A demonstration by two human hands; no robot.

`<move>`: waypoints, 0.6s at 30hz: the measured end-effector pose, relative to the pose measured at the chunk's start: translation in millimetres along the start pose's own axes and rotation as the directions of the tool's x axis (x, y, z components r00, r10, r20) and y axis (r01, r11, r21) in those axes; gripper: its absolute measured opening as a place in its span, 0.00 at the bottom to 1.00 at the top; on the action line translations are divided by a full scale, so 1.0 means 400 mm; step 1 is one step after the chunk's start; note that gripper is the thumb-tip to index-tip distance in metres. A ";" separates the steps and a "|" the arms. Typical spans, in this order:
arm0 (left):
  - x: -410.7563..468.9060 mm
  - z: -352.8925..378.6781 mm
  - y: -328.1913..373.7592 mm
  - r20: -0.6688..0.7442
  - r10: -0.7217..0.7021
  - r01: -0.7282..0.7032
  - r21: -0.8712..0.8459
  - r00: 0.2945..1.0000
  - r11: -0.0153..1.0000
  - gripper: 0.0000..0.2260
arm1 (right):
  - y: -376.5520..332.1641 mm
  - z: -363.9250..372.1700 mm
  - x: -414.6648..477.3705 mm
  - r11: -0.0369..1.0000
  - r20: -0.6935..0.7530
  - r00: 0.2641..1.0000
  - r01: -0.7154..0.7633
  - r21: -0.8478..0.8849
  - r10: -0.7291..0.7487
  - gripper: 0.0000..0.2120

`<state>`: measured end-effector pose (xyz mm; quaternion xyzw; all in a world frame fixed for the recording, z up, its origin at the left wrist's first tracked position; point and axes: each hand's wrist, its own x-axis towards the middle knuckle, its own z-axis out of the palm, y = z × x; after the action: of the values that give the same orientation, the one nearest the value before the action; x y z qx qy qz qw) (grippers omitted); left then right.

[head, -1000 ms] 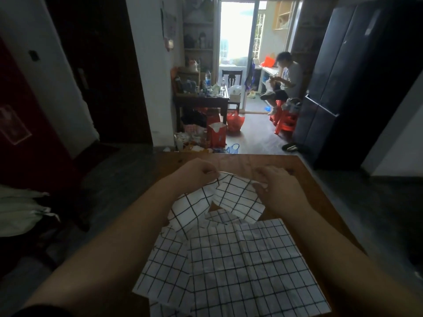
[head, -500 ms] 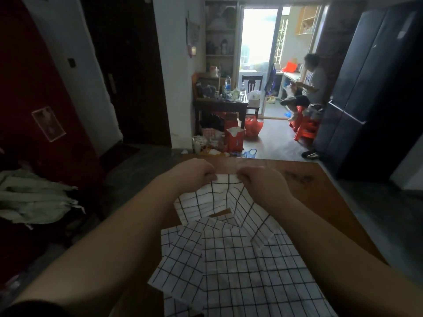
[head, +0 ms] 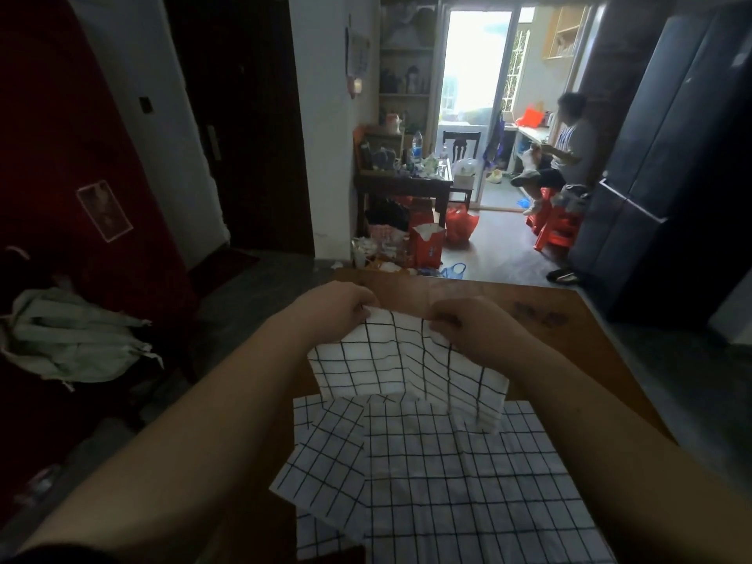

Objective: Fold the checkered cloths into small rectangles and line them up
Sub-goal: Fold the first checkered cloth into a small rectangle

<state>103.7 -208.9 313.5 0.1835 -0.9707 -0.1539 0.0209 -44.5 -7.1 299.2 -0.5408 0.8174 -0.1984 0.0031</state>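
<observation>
— Judging by the head view, how far along is the folding?
— Early, I'd say. The left grip and the right grip each pinch the top edge of one checkered cloth. It hangs lifted above the desk, creased and partly doubled, not yet a small rectangle.
— And the others?
— A large cloth lies spread flat on the desk, just under the held one. A smaller cloth overlaps its left edge, skewed. More may lie beneath; I cannot count them.
— Any finished ones lined up?
— No folded rectangle or row shows from here. Nearly all the folding, and the lining up, looks left to do.
</observation>
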 end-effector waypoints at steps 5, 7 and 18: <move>0.009 0.042 0.034 0.029 0.063 -0.058 -0.146 0.998 0.988 0.13 | -0.001 -0.013 -0.011 1.000 -0.024 1.000 0.001 0.014 -0.001 0.04; 0.013 0.060 0.050 -0.009 0.076 -0.077 -0.137 0.997 0.988 0.12 | 0.004 -0.008 -0.023 0.999 -0.037 0.999 -0.030 0.017 0.030 0.05; 0.025 0.118 0.092 -0.151 0.033 -0.079 -0.311 0.988 0.947 0.09 | 0.004 0.024 -0.094 0.982 0.033 0.992 -0.126 0.137 0.123 0.09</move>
<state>76.8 -166.4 279.7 0.1608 -0.9343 -0.2930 0.1243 -28.0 23.7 281.8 -0.4896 0.8336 -0.2477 0.0633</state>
